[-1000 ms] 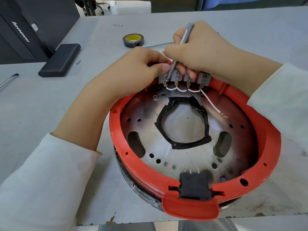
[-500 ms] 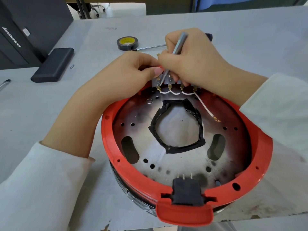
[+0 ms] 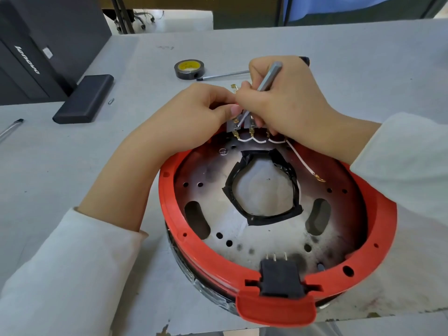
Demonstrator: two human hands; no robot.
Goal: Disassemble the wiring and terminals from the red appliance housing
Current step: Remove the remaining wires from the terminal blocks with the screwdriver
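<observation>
The round red appliance housing [image 3: 378,241] lies open side up on the table, with a scorched metal plate [image 3: 266,229] inside. At its far rim sits a grey terminal block [image 3: 231,127] with brass terminals joined by short white wire loops [image 3: 260,141]. A longer white wire [image 3: 300,159] runs right to a loose ring terminal [image 3: 319,178]. My right hand [image 3: 286,103] grips a grey metal tool [image 3: 269,78] like a pen, its tip on the left terminals. My left hand [image 3: 194,117] pinches the block's left end. A black plug connector [image 3: 281,278] sits in the near rim.
A roll of black tape [image 3: 189,69] and a thin rod [image 3: 224,75] lie beyond the hands. A flat black box [image 3: 84,98] and a black computer case [image 3: 36,49] stand at the left. Small brass terminals [image 3: 234,88] lie behind my hands. The table's near edge [image 3: 121,332] is close.
The view has shifted, so the housing sits lower right in frame. My right hand has tilted the tool and moved its tip further left along the terminals. My left hand keeps its pinch.
</observation>
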